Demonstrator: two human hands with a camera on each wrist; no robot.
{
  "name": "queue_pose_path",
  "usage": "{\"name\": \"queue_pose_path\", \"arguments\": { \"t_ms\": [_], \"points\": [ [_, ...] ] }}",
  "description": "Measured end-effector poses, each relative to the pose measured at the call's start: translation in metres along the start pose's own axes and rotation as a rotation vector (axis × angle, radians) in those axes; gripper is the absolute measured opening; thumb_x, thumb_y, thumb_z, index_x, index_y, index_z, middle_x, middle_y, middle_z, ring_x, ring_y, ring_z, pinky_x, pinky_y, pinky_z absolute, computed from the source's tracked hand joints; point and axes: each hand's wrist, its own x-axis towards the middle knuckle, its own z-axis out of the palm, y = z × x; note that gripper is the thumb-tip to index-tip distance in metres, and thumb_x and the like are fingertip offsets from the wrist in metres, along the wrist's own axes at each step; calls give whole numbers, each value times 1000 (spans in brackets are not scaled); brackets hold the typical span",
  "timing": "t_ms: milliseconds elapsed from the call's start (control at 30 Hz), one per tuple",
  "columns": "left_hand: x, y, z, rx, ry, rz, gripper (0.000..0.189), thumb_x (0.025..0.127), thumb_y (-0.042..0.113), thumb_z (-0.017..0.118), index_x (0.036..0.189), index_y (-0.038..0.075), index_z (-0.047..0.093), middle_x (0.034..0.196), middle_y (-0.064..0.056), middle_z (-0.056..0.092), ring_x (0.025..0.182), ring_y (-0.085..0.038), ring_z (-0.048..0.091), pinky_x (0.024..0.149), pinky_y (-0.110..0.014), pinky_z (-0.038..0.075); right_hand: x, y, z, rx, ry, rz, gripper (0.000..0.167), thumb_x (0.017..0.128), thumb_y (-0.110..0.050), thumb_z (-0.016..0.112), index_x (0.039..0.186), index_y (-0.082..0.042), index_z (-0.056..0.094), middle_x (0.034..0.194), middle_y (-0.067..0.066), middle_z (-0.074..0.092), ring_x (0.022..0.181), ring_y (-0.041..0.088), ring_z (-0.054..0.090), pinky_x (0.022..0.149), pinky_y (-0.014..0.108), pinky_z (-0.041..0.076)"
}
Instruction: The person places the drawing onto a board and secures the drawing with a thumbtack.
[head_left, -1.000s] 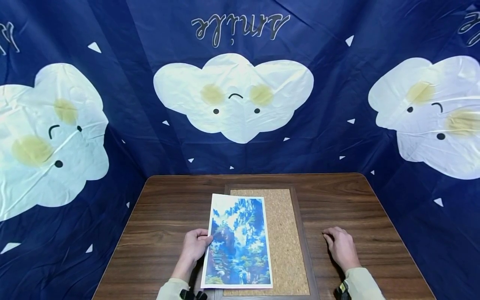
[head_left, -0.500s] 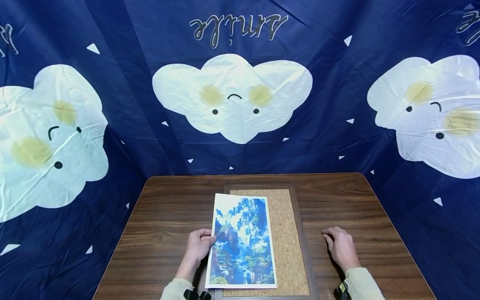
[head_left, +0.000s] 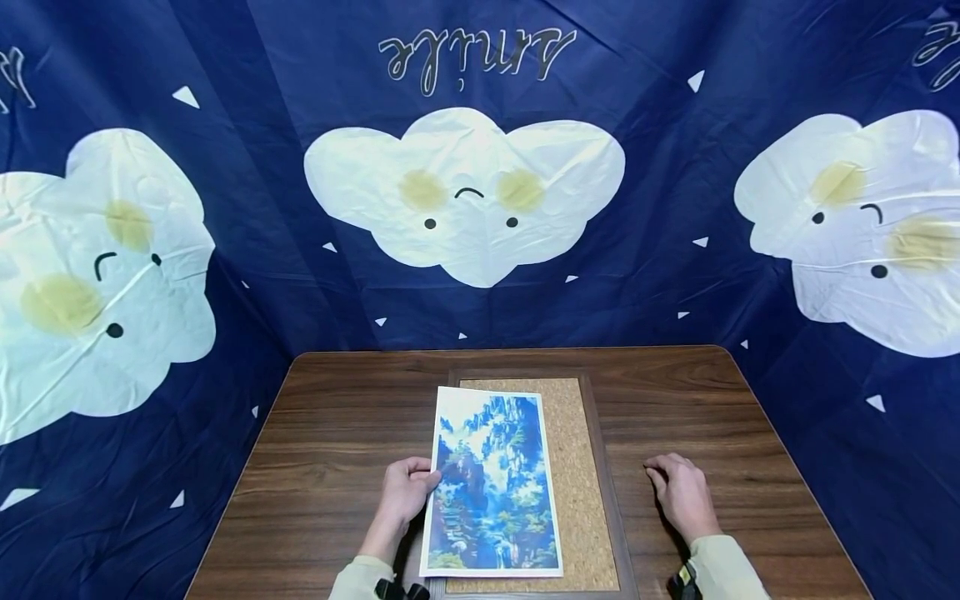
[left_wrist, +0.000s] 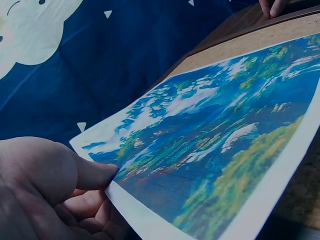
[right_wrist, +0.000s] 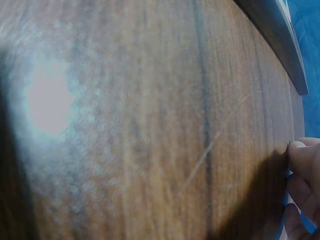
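Observation:
In the head view my left hand (head_left: 407,493) pinches the left edge of a printed landscape picture (head_left: 491,492), blue mountains and trees with a white border. The thumb lies on top and the fingers are curled beneath, as the left wrist view shows. The picture (left_wrist: 210,135) is bent and tilted over a wood-framed cork board (head_left: 581,500), hiding much of its left side. To the right of the board, my right hand (head_left: 681,496) rests on the table with fingers loosely curled. Only its fingertips (right_wrist: 302,157) enter the right wrist view, at the right edge, low over the wood.
The brown wood-grain table (head_left: 322,417) extends on both sides of the board. The board's dark frame (head_left: 609,467) separates the cork from the right hand. A blue curtain (head_left: 255,275) with white clouds and triangles surrounds the table's back and sides.
My left hand has slid slightly to the right, carrying the picture further across the cork board. The right hand has stayed in place.

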Motion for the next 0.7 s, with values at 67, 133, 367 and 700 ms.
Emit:
{"name": "queue_pose_path", "arguments": {
  "t_ms": [67,133,367,700],
  "points": [
    [0,0,1,4,2,-3,16,93,-5,71,106,-14,69,83,-16,76,67,-17,68,61,-29,56,0,0,0,0,-2,0,12,85,4,82,89,-6,78,88,8,74,87,36,72,77,56,57],
    [0,1,3,11,2,-2,16,94,-4,71,106,-13,69,84,-17,76,68,-18,69,62,-30,56,0,-1,0,-1,-4,0,11,85,4,82,89,-6,78,88,8,74,87,36,72,77,56,57],
    [1,5,8,41,-3,12,15,92,-4,73,104,-12,70,82,-15,76,68,-16,69,63,-30,55,0,0,0,0,-3,0,11,84,3,83,89,-6,78,88,8,74,87,36,71,77,56,57],
    [2,5,14,58,-19,23,16,91,-4,75,104,-12,70,83,-16,76,69,-18,69,64,-30,56,0,-1,-1,-3,-16,20,11,85,3,83,89,-6,78,89,8,74,88,36,72,77,56,57]
  ]
}}
